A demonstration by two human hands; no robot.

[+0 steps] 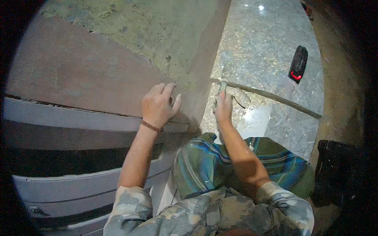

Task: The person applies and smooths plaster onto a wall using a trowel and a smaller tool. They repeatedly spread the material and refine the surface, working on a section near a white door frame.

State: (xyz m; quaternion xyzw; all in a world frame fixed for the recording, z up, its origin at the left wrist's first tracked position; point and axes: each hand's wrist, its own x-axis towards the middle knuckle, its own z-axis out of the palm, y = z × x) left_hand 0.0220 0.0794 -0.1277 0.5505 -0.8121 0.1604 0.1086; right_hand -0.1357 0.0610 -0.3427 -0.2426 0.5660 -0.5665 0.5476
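Note:
My right hand [223, 106] is closed round the handle of a small trowel [226, 72], whose blade points away from me over a splattered grey slab. Beside that hand, a pale curved piece [241, 97] with a dark edge lies on the slab; its kind is unclear. My left hand [159, 100], dusted with pale powder, is raised by the wall with fingers loosely bent and thumb apart, nothing visible in it. Rough greenish-grey plaster [138, 31] covers the upper part of the brownish wall [86, 67], its ragged lower edge ending near my left fingertips.
A grey marbled slab [275, 47] runs along the right, crossed by a dark raised edge [275, 98]. A black device [299, 63] with a red light lies on it. A black container [334, 169] stands at the lower right. Striped panelling [78, 153] borders the wall's lower left.

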